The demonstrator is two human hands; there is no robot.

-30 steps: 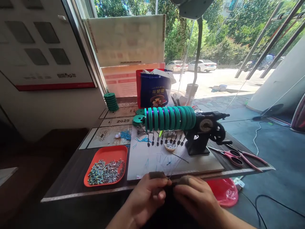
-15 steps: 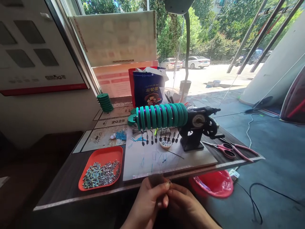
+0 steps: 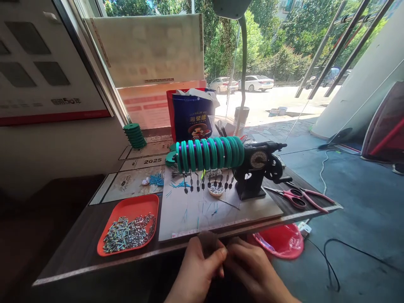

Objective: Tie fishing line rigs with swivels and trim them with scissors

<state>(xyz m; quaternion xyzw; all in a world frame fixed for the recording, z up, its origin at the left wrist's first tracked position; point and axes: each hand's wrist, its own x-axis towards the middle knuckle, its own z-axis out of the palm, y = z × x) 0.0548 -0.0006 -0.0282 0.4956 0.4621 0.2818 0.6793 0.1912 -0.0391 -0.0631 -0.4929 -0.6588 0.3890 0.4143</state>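
My left hand (image 3: 197, 269) and my right hand (image 3: 252, 269) meet fingertip to fingertip just below the table's front edge. Both pinch a thin line (image 3: 202, 210), barely visible, that runs up over the white board (image 3: 252, 208) toward the row of green spools (image 3: 210, 152). A dark brown pad (image 3: 206, 240) sits at my left fingertips. The spools are mounted on a black hand-crank winder (image 3: 259, 168). Small dark weights (image 3: 208, 183) hang under them, next to a little dish of beads (image 3: 216, 190).
An orange tray of metal pieces (image 3: 128, 225) lies front left. Pink-handled scissors (image 3: 296, 197) lie at the right edge. A stack of green spools (image 3: 135, 135) and a blue bag (image 3: 192, 120) stand at the back. A red basin (image 3: 279, 242) and cables lie on the floor.
The view has drifted right and up, so the table appears lower left. My hands have closed together and stay pinched at the table's front edge.
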